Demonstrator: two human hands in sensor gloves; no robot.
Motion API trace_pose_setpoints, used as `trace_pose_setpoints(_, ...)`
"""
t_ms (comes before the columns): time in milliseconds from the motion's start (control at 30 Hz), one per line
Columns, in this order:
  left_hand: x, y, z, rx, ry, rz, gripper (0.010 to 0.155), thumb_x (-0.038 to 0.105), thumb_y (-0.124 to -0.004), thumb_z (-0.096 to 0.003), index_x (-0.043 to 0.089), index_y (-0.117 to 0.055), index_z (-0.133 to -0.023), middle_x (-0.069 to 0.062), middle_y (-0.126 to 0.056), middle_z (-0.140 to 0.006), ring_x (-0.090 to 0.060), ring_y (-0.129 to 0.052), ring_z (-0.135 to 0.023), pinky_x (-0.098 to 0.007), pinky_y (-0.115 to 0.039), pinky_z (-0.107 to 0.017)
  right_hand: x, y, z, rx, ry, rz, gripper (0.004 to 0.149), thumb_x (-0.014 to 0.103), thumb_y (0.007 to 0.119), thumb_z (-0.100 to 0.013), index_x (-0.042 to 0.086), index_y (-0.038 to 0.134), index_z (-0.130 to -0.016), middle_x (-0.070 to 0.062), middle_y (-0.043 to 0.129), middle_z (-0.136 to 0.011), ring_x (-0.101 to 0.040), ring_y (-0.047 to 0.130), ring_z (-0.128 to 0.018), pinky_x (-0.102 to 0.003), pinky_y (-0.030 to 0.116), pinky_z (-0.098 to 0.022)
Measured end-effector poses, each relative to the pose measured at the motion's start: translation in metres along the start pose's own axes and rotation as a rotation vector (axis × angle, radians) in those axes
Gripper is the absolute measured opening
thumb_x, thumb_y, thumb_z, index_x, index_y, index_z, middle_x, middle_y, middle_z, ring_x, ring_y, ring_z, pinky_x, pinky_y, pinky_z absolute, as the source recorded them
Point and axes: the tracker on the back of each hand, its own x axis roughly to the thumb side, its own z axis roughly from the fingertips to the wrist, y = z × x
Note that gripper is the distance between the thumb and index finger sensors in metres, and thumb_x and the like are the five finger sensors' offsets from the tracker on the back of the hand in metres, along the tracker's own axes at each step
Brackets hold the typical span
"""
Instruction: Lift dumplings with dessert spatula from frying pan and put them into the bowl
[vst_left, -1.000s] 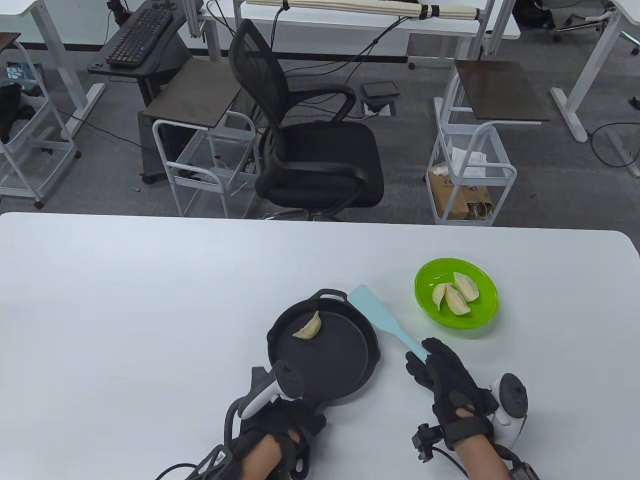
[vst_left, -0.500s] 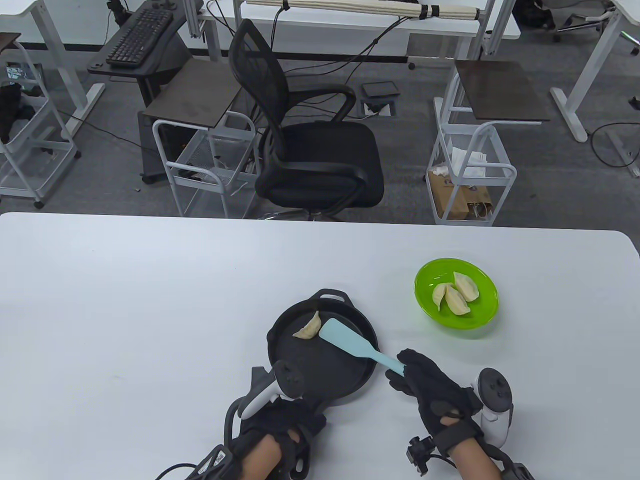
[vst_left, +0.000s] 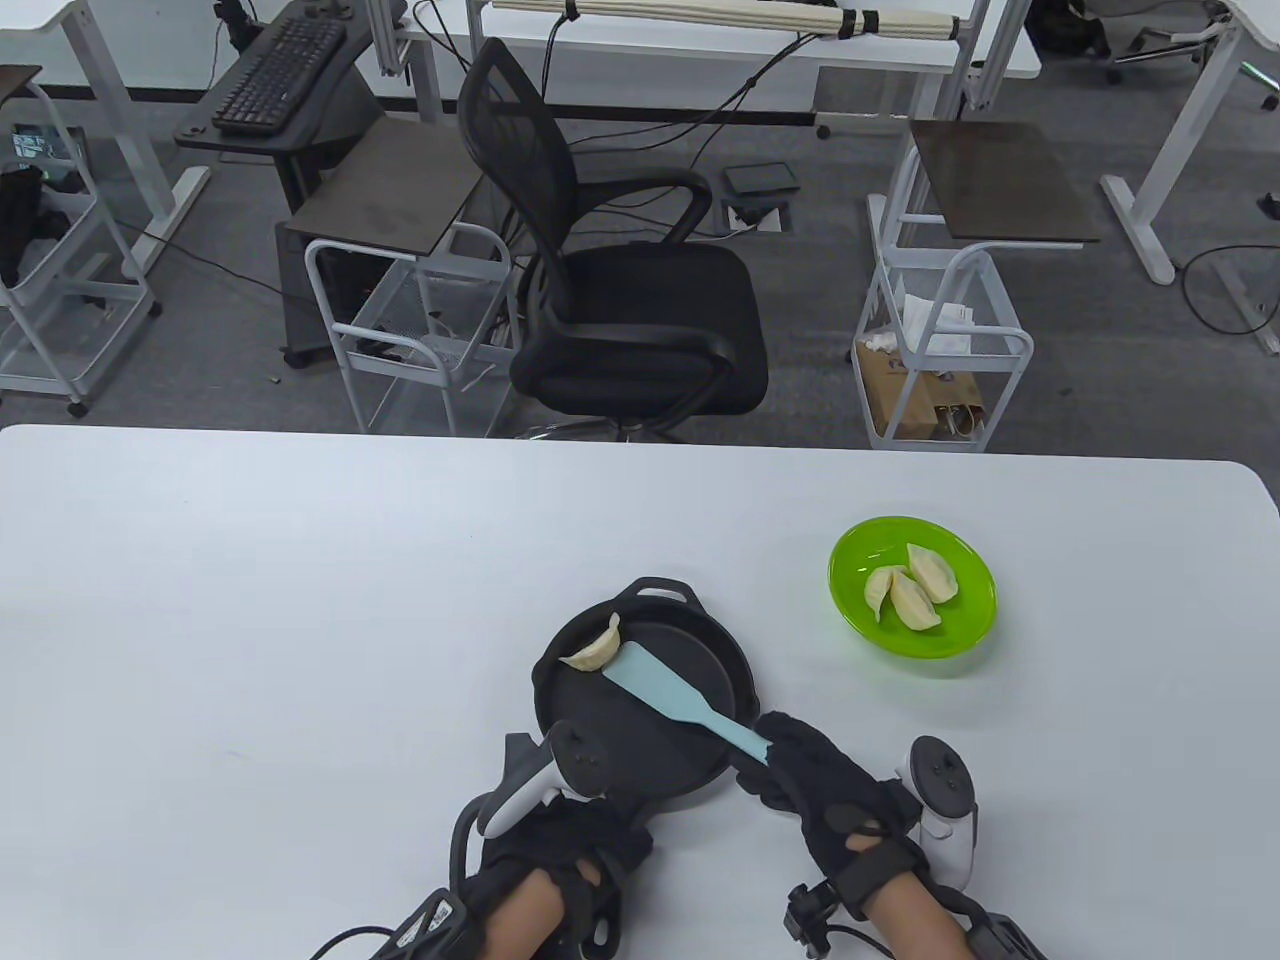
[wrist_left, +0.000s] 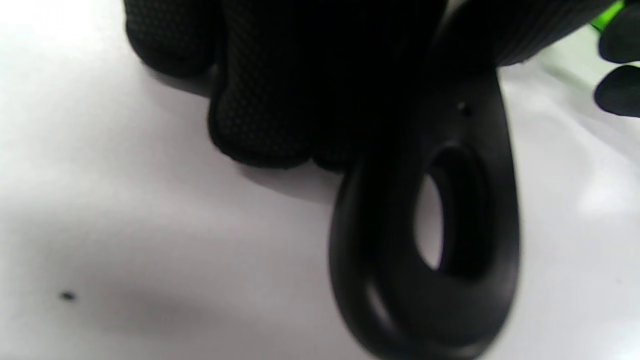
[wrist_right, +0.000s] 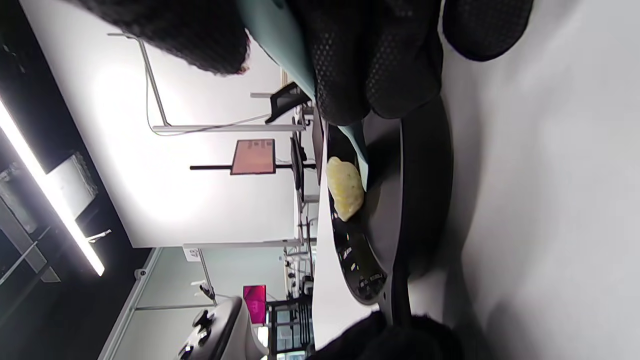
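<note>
Left hand fingers wrapped round frying pan handle, bracing it. Right hand clamped on dessert spatula handle; blade against last dumpling, pinned at far-left pan wall (backstop). Three dumplings in green bowl.

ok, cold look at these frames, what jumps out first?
The lime green bowl, right of centre on the white table, with three dumplings in it. Next, the black frying pan near the front edge: the right hand holds a pale blue spatula whose blade meets the last dumpling at the pan's far left rim. The left hand grips the pan's handle.
</note>
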Motion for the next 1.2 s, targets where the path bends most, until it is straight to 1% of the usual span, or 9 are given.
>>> trace_pose_setpoints(33, 0.0, 0.0, 0.0, -0.007, -0.008, -0.001, 0.065, 0.068, -0.073, -0.0476, 0.023, -0.069, -0.094, 0.009, -0.107, -0.059, -0.019, -0.103, -0.049, -0.048, -0.075, -0.056, -0.001, 0.004, -0.002, 0.013, 0.009, 0.009, 0.058, 0.035, 0.071, -0.059, 0.007, 0.05, -0.105, -0.028, 0.069, -0.098, -0.053, 0.071, -0.087, -0.069, 0.051, -0.069)
trace_pose_setpoints(100, 0.001, -0.001, 0.0, -0.01, -0.015, -0.008, 0.064, 0.068, -0.073, -0.0478, 0.024, -0.069, -0.095, 0.01, -0.107, -0.059, -0.019, -0.103, -0.049, -0.048, -0.075, -0.056, -0.002, 0.012, -0.004, 0.046, 0.019, 0.027, 0.059, 0.035, 0.071, -0.058, 0.006, 0.05, -0.105, -0.028, 0.07, -0.097, -0.051, 0.077, -0.08, -0.067, 0.054, -0.068)
trace_pose_setpoints(167, 0.002, -0.001, -0.001, -0.013, -0.022, -0.001, 0.065, 0.069, -0.073, -0.0476, 0.024, -0.069, -0.094, 0.01, -0.107, -0.059, -0.019, -0.103, -0.049, -0.048, -0.075, -0.056, -0.002, 0.018, -0.004, 0.101, 0.028, 0.022, 0.059, 0.034, 0.071, -0.058, 0.006, 0.049, -0.106, -0.028, 0.069, -0.098, -0.051, 0.076, -0.082, -0.066, 0.056, -0.067)
trace_pose_setpoints(200, 0.002, -0.002, -0.001, -0.016, -0.023, 0.0, 0.065, 0.069, -0.073, -0.0475, 0.024, -0.069, -0.094, 0.01, -0.107, -0.059, -0.019, -0.103, -0.049, -0.048, -0.075, -0.056, -0.002, 0.019, -0.004, 0.102, 0.027, 0.025, 0.059, 0.034, 0.071, -0.058, 0.006, 0.049, -0.106, -0.028, 0.069, -0.098, -0.051, 0.076, -0.082, -0.065, 0.057, -0.067)
trace_pose_setpoints(267, 0.003, -0.002, -0.001, -0.015, -0.022, -0.003, 0.065, 0.069, -0.073, -0.0475, 0.023, -0.069, -0.094, 0.009, -0.107, -0.059, -0.019, -0.103, -0.049, -0.048, -0.075, -0.056, -0.002, 0.019, -0.002, 0.062, 0.028, 0.031, 0.059, 0.033, 0.071, -0.058, 0.007, 0.05, -0.106, -0.028, 0.069, -0.098, -0.05, 0.077, -0.082, -0.065, 0.058, -0.066)
trace_pose_setpoints(300, 0.003, -0.002, -0.001, -0.016, -0.023, 0.0, 0.065, 0.069, -0.073, -0.0475, 0.024, -0.069, -0.094, 0.01, -0.107, -0.059, -0.019, -0.103, -0.049, -0.048, -0.075, -0.056, -0.003, 0.018, -0.002, 0.057, 0.03, 0.023, 0.058, 0.033, 0.071, -0.058, 0.007, 0.05, -0.106, -0.028, 0.069, -0.098, -0.05, 0.077, -0.082, -0.064, 0.058, -0.066)
trace_pose_setpoints(433, 0.003, -0.003, -0.001, -0.017, -0.025, 0.001, 0.065, 0.069, -0.073, -0.0474, 0.024, -0.069, -0.094, 0.009, -0.107, -0.059, -0.019, -0.103, -0.049, -0.048, -0.075, -0.056, -0.008, 0.015, -0.002, 0.065, 0.07, -0.061, 0.058, 0.031, 0.07, -0.058, 0.007, 0.049, -0.106, -0.028, 0.068, -0.098, -0.05, 0.077, -0.081, -0.064, 0.058, -0.066)
trace_pose_setpoints(767, 0.003, -0.004, -0.001, -0.02, -0.028, 0.007, 0.065, 0.07, -0.072, -0.0475, 0.025, -0.069, -0.094, 0.009, -0.107, -0.059, -0.019, -0.103, -0.049, -0.047, -0.075, -0.056, -0.017, 0.014, 0.0, 0.061, 0.147, -0.141, 0.061, 0.028, 0.068, -0.057, 0.005, 0.042, -0.107, -0.026, 0.065, -0.101, -0.047, 0.079, -0.078, -0.062, 0.061, -0.065)
trace_pose_setpoints(1200, 0.002, -0.004, -0.001, -0.02, -0.03, 0.009, 0.066, 0.071, -0.07, -0.0473, 0.025, -0.069, -0.095, 0.01, -0.106, -0.059, -0.019, -0.102, -0.049, -0.047, -0.075, -0.056, -0.017, 0.011, 0.001, 0.061, 0.136, -0.167, 0.058, 0.027, 0.067, -0.057, 0.006, 0.044, -0.107, -0.025, 0.065, -0.101, -0.047, 0.078, -0.08, -0.063, 0.059, -0.066)
